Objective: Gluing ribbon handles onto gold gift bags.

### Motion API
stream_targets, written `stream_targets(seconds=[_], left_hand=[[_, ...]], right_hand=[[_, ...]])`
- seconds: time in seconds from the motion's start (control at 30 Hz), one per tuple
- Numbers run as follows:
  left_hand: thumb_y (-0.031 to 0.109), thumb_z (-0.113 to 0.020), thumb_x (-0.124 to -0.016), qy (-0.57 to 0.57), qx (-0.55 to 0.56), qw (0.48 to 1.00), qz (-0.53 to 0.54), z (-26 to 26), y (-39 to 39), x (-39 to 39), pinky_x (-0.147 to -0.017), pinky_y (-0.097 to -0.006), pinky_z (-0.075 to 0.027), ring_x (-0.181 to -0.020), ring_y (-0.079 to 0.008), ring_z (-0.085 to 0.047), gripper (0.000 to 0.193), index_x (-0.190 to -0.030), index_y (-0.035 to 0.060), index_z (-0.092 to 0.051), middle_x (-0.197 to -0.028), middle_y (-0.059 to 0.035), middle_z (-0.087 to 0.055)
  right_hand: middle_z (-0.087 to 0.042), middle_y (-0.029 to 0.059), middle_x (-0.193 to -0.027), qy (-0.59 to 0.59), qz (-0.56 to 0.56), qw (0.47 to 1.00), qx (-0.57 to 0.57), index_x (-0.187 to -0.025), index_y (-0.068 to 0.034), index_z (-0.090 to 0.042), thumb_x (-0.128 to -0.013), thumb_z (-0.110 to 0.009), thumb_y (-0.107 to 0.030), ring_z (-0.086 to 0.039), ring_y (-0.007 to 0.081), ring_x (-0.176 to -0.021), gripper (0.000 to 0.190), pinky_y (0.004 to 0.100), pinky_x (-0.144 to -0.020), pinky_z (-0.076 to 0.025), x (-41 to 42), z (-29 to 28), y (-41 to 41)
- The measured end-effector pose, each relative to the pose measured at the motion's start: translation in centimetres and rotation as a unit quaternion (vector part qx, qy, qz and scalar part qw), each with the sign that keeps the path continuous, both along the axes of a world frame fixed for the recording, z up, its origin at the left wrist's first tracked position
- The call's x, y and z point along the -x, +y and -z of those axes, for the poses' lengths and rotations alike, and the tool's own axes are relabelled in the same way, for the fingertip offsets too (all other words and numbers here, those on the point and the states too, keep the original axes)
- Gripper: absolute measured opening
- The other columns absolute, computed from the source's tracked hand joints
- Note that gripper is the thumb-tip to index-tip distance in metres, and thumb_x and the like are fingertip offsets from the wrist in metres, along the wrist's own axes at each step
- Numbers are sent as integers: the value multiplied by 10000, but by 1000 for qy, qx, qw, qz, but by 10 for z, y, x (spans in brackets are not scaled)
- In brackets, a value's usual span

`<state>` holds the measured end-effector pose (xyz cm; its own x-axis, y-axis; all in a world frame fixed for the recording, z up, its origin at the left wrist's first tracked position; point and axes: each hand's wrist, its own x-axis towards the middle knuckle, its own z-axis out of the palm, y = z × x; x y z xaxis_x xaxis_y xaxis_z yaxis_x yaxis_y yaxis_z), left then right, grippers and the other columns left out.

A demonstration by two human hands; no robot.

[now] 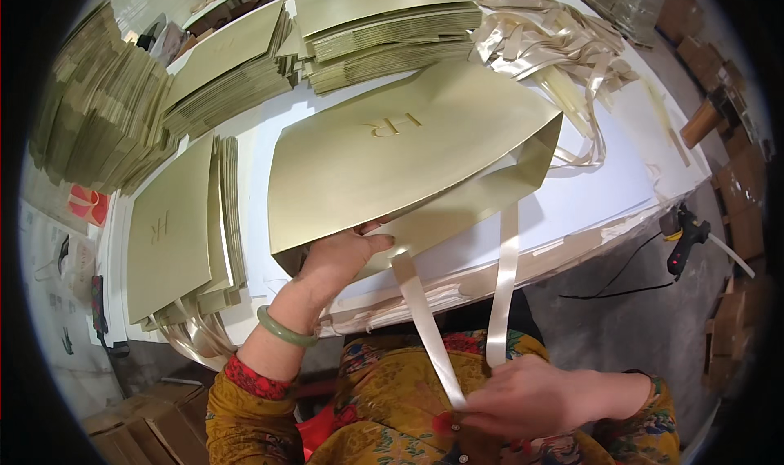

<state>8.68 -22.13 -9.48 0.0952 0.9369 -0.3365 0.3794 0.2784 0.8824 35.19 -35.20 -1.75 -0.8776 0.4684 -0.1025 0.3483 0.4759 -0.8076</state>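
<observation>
A gold paper gift bag (392,159) lies on the table before me, its open mouth facing me. Raised lettering marks its upper panel. My left hand (343,250) grips the near panel at the mouth, with the thumb outside and the other fingers partly hidden inside. Two lengths of a cream satin ribbon handle (427,324) run from that panel towards my body. My right hand (527,397), slightly blurred, pinches the ribbon near my torso. Between the hands the left length looks taut.
Stacks of gold bags (392,30) stand at the back, with more finished bags (174,232) on the left. Loose satin ribbons (545,36) and translucent glue sticks (560,94) lie at the back right. A corded hot glue gun (686,244) is at the table's right edge, its red light lit.
</observation>
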Motion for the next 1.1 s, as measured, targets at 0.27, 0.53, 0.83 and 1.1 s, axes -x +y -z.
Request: stream_targets(seconds=[0.27,0.53,0.83,1.1], left_hand=[[104,-748,-784,195,-98,976,7,-14,-4,-15,-780,-320,-525,-863,-187,-639,348,-1104,6,-653,-964,-104,-666],[123,-708,-750,258,-111,960,4,-10,10,10,-767,-313,-526,-831,-196,-636,308,-1043,37,-671,-921,-90,-667],[93,-725,-742,285,-137,948,30,-7,14,18,-755,-343,-538,-800,-237,-658,393,-1110,9,-615,-964,-125,-657],[88,-650,-798,314,-145,937,55,-17,6,11,-969,-475,-467,-1106,-415,-582,370,-1158,24,-589,-1149,-220,-622]], right_hand=[[-600,44,-639,-69,70,994,-56,-966,-41,-743,-873,-754,-168,-591,230,-542,158,362,-503,-437,-77,-79,-29],[-681,84,-659,-140,277,950,27,-803,-33,-754,-804,-813,-179,-650,204,-558,157,301,-535,-490,-174,-86,-67],[-655,51,-629,-28,644,763,42,-697,-12,-668,-712,-829,-148,-635,125,-567,212,247,-547,-494,-277,-56,-79],[-691,69,-1111,514,614,595,68,-1156,-8,-635,-960,-665,-96,-643,134,-1051,217,300,-974,-487,-300,-17,-61]])
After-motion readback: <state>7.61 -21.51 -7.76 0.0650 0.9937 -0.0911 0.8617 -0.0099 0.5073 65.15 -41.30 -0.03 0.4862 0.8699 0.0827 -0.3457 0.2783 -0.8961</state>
